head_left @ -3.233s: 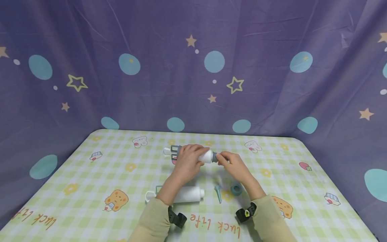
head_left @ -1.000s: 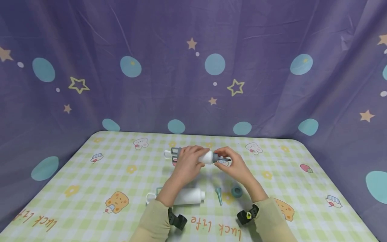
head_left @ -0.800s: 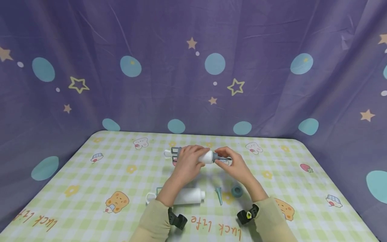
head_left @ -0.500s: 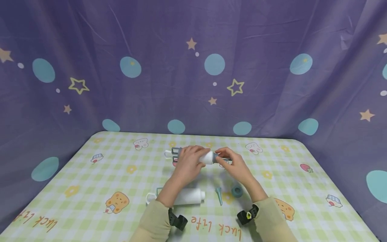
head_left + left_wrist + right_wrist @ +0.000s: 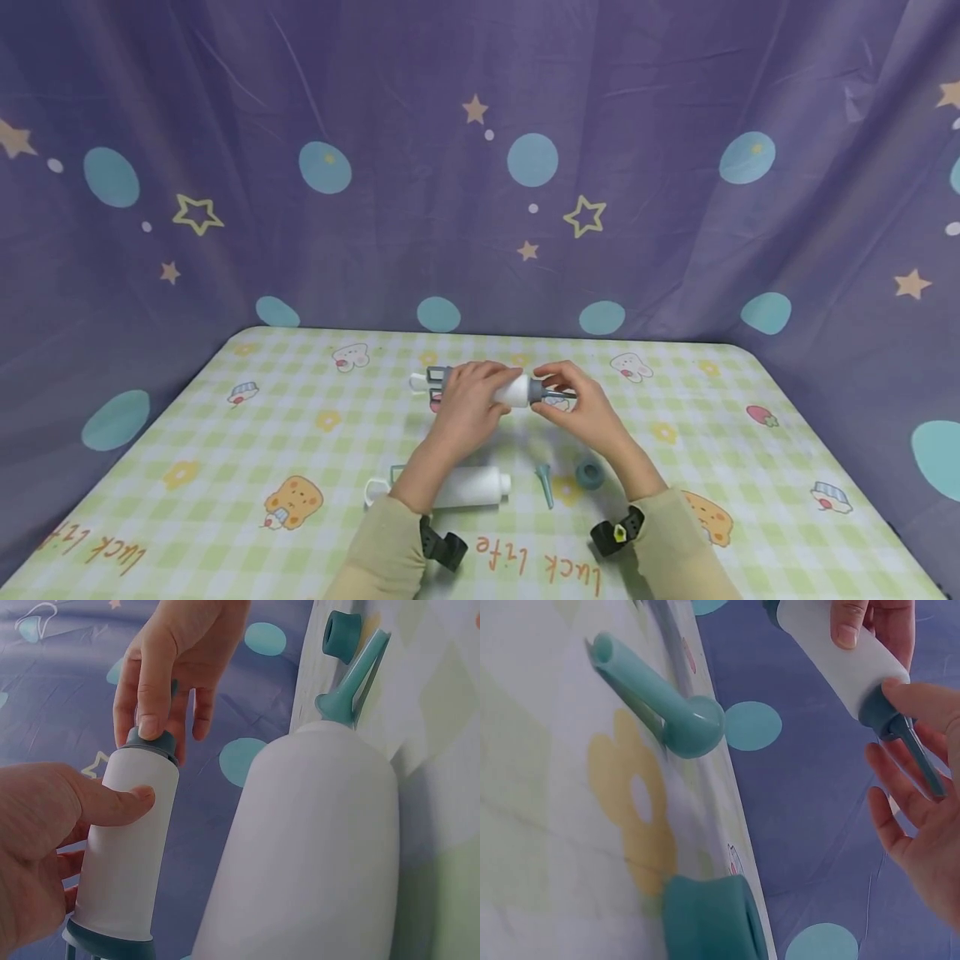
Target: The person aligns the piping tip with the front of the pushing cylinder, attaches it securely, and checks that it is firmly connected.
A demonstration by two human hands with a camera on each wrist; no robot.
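Two white tubes, two collars, two nozzles. The left hand [image 5: 471,402] wraps the held tube [image 5: 514,391], thumb and fingers curled close; the right hand [image 5: 583,410] pinches its fitted collar [image 5: 877,706]. From the held tube, the spare tube [image 5: 471,487] lies at 7 o'clock, the loose nozzle [image 5: 546,486] at 5, the spare collar [image 5: 709,919] at 4. Only the head view shows both white handles [image 5: 368,492]; the right wrist view alone shows the fitted nozzle [image 5: 921,757] fully, pointing to 5 o'clock.

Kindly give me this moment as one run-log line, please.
left hand: grips white bottle | right hand: holds teal collar with nozzle | tablecloth: second bottle, loose nozzle, teal ring
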